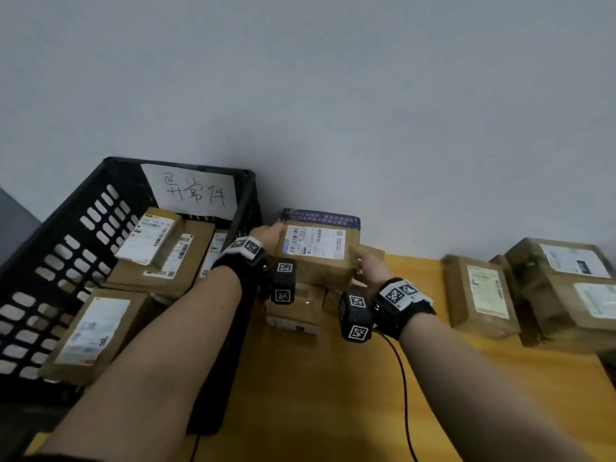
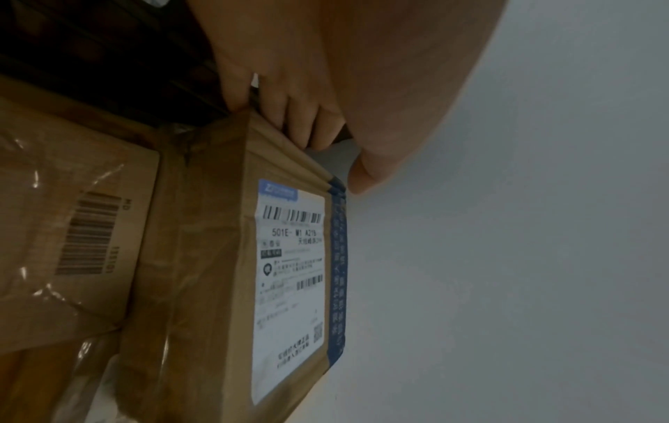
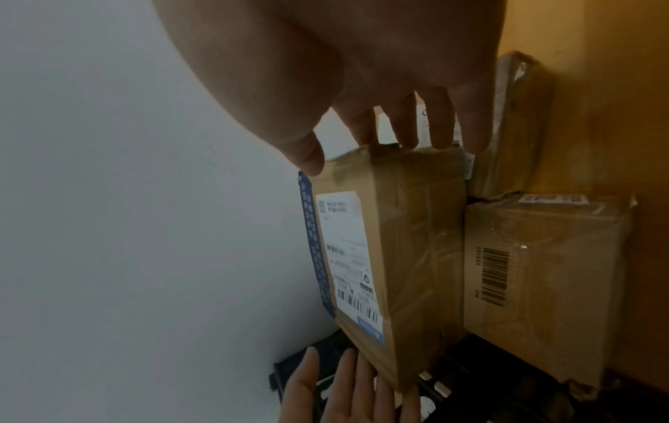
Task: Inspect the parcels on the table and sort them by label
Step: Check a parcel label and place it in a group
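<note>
I hold a brown parcel (image 1: pixel 316 255) with a white shipping label and a strip of blue tape between both hands, raised just above other boxes on the yellow table (image 1: pixel 333 395). My left hand (image 1: pixel 266 233) presses its left end with straight fingers; the left wrist view has this hand (image 2: pixel 326 143) at the parcel's (image 2: pixel 289 286) end, thumb just off the corner. My right hand (image 1: pixel 366 265) presses the right end. In the right wrist view its (image 3: pixel 365 143) fingertips touch the parcel (image 3: pixel 398 243) end, thumb on the taped corner, and the left hand (image 3: pixel 344 386) lies flat at the far end.
A black slotted crate (image 1: pixel 66 261) at the left bears a handwritten paper sign (image 1: pixel 190 191) and holds several labelled parcels. More boxes (image 1: pixel 293 311) lie under the held parcel. Other parcels (image 1: pixel 480 295) stand at the right by the wall. A cable (image 1: pixel 405 395) crosses the table.
</note>
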